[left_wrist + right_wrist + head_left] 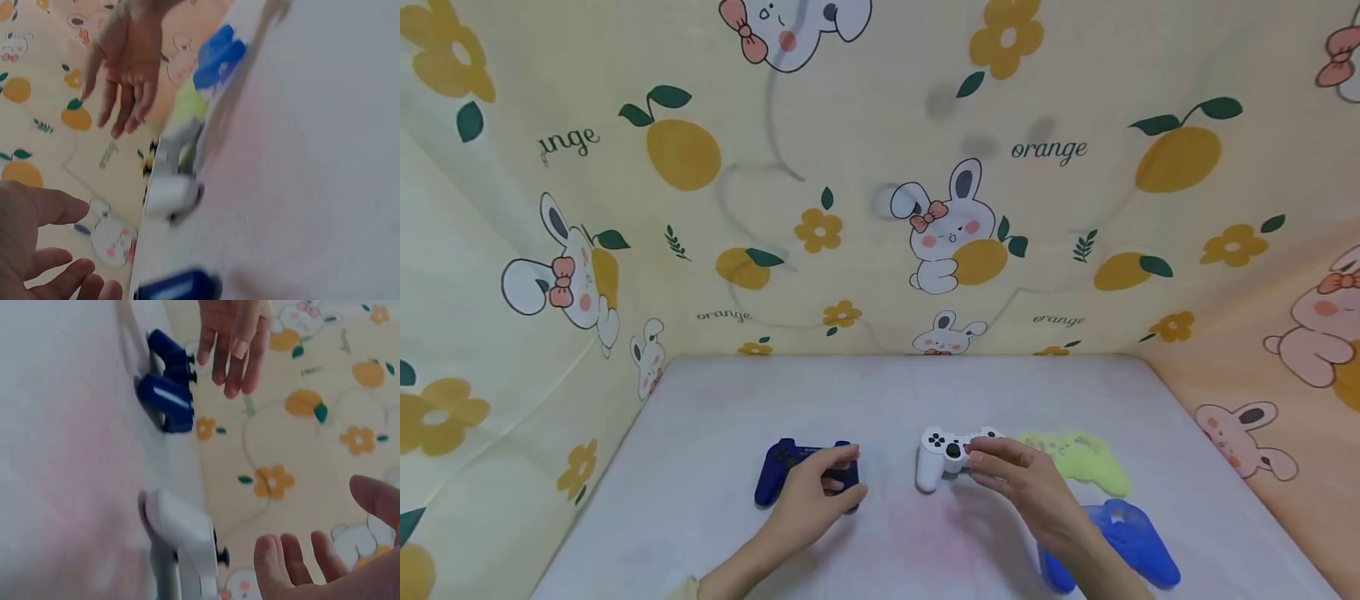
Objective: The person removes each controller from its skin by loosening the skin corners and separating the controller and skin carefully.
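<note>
A dark blue game controller (pixel 769 477) lies on the left of the white table, partly covered in the head view by my left hand (pixel 811 500). That hand hovers over it with loosely bent fingers and holds nothing. Right of it lies a white game controller (pixel 931 467). My right hand (pixel 1030 487) hangs above its right side, fingers relaxed, with nothing in its grasp. In the right wrist view, the white controller (pixel 181 525) sits below the fingers, apart from them. The left wrist view also shows a gap between the left hand (pixel 44 250) and the dark blue controller (pixel 178 286).
A yellow-green silicone controller cover (pixel 1093 462) lies behind the right hand. Nearer the front right is a blue silicone cover (pixel 1138 542), partly hidden by the right forearm. Patterned cloth walls (pixel 865 250) enclose the table (pixel 715 408) at the back and sides.
</note>
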Demonstrator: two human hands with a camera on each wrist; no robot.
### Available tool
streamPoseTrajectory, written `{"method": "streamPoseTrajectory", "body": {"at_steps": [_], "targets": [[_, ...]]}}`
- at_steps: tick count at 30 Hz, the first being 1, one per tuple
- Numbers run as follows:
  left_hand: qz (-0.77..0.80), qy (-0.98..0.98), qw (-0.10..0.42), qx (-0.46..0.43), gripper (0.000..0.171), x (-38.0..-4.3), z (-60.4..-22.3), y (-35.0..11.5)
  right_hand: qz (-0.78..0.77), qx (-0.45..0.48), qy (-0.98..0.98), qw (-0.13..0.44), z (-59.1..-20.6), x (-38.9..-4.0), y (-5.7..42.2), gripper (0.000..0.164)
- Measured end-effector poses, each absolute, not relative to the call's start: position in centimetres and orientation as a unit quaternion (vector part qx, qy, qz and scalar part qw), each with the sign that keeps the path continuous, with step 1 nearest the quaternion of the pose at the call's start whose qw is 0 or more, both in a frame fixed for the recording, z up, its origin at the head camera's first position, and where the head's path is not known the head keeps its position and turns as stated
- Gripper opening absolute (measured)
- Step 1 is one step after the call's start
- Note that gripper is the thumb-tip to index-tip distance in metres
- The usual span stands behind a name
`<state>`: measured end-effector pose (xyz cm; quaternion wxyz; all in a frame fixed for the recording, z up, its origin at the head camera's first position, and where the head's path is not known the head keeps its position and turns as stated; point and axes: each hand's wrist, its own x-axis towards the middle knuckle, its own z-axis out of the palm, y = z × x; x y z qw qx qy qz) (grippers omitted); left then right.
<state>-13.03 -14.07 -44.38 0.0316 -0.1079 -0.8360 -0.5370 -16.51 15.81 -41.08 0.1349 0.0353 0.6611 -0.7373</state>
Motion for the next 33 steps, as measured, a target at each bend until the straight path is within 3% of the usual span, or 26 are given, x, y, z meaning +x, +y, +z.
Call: {"method": "streamPoseTrajectory", "body": {"at_steps": [19,33], "targets": [[-0.448,-0.877,0.172,-0.002,0.045,-13.5,-45.2,-22.0,-0.757,-0.011,0.627,0.185,-43.5,-17.7,8.2,0.046],[-0.494,-0.865,-0.009,0.086,0.068,-14.6,-46.0,-25.0,-0.752,-0.035,0.624,0.207,-45.5,-18.7,5.7,0.047]]}}
